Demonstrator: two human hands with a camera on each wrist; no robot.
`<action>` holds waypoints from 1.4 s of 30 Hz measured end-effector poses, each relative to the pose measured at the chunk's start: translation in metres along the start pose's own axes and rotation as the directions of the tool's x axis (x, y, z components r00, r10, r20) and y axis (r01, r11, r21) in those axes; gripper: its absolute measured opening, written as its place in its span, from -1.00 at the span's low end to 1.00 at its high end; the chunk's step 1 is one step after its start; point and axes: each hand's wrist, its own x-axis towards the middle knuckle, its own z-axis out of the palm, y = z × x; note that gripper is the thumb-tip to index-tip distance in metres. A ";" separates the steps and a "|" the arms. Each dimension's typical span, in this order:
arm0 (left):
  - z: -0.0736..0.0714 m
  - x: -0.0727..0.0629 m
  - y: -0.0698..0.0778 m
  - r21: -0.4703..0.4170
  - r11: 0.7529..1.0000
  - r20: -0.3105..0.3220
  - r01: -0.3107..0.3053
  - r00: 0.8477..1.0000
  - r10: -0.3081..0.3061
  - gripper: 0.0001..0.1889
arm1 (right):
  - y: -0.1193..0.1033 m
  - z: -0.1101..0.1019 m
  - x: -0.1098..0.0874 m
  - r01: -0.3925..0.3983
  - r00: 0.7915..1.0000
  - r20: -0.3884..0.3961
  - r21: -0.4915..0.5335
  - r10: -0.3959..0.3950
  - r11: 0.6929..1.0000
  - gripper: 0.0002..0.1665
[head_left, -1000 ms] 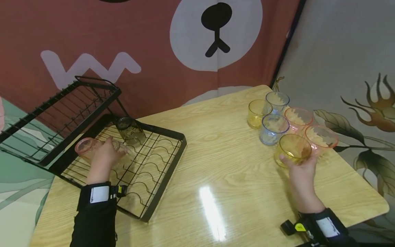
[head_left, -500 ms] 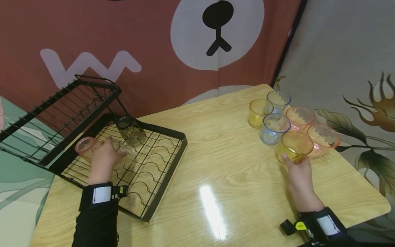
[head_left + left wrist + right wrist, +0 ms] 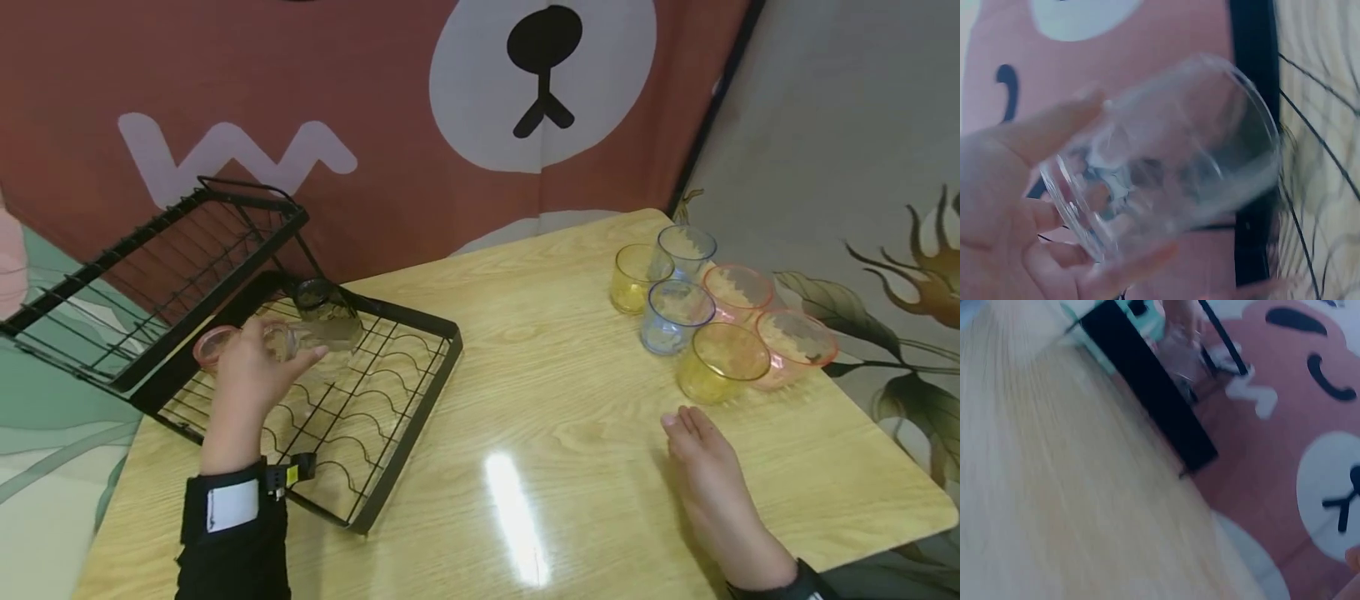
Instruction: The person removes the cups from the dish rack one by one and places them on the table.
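My left hand point(image 3: 251, 367) holds a clear glass point(image 3: 1172, 156) by its base end, tilted above the lower tier of a black wire rack point(image 3: 408, 450). In the left wrist view the fingers and thumb lie around that base. Just behind the hand is a pink-rimmed glass point(image 3: 212, 346), partly hidden. A dark grey glass point(image 3: 324, 312) leans in the rack nearby. My right hand point(image 3: 705, 475) is apart from everything, fingers extended, just in front of a yellow glass point(image 3: 720, 367). Only a bit of fingertip shows in the right wrist view.
Beside the yellow glass, two pink-rimmed glasses point(image 3: 791, 350), two blue-rimmed glasses point(image 3: 675, 321) and another yellow glass point(image 3: 632, 287) stand on the wooden table point(image 3: 540, 375). The rack's upper tier point(image 3: 187, 267) rises at the left. A patterned cloth point(image 3: 420, 192) hangs behind.
My right hand has let go of the yellow glass and drawn back toward me. The left hand has lifted slightly with the clear glass above the rack.
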 end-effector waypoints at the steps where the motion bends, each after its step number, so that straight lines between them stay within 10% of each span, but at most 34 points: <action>1: -0.001 -0.003 0.003 -0.058 0.998 0.007 -0.002 1.000 0.002 -0.11 | -0.001 0.006 0.000 0.023 0.999 0.028 0.004 -0.023 1.000 0.03; 4: 0.000 -0.010 0.014 -0.284 0.959 0.027 0.017 1.000 -0.010 -0.15 | -0.009 0.026 0.002 0.100 0.990 0.098 0.041 -0.104 0.994 -0.01; 7: 0.006 -0.015 0.026 -0.510 0.860 0.023 0.029 1.000 -0.021 -0.25 | -0.023 0.050 0.006 0.167 0.972 0.151 0.105 -0.181 0.980 -0.05; 14: 0.028 -0.025 0.062 -0.884 0.464 0.061 0.053 0.998 0.004 -0.55 | -0.059 0.106 0.007 0.270 0.906 0.262 0.250 -0.333 0.930 -0.10; 18: 0.044 -0.032 0.085 -0.974 0.222 0.071 0.045 0.992 0.109 -0.34 | -0.073 0.137 0.006 0.280 0.868 0.313 0.335 -0.386 0.900 -0.10; 26: 0.080 -0.046 0.132 -0.985 -0.106 0.097 0.136 0.945 0.312 0.12 | -0.079 0.181 0.004 0.302 0.764 0.410 0.454 -0.498 0.838 0.57; 29: 0.092 -0.050 0.144 -0.977 -0.159 0.084 0.142 0.941 0.327 0.13 | -0.084 0.186 0.003 0.345 0.761 0.386 0.439 -0.521 0.829 0.57; 33: 0.101 -0.052 0.150 -0.983 -0.153 0.055 0.105 0.952 0.302 0.05 | -0.092 0.185 0.004 0.386 0.761 0.353 0.426 -0.543 0.818 0.50; 42: 0.103 -0.048 0.137 -0.996 0.050 0.086 0.076 0.959 0.271 -0.02 | -0.104 0.159 0.015 0.483 0.739 0.442 0.179 -0.509 0.857 0.15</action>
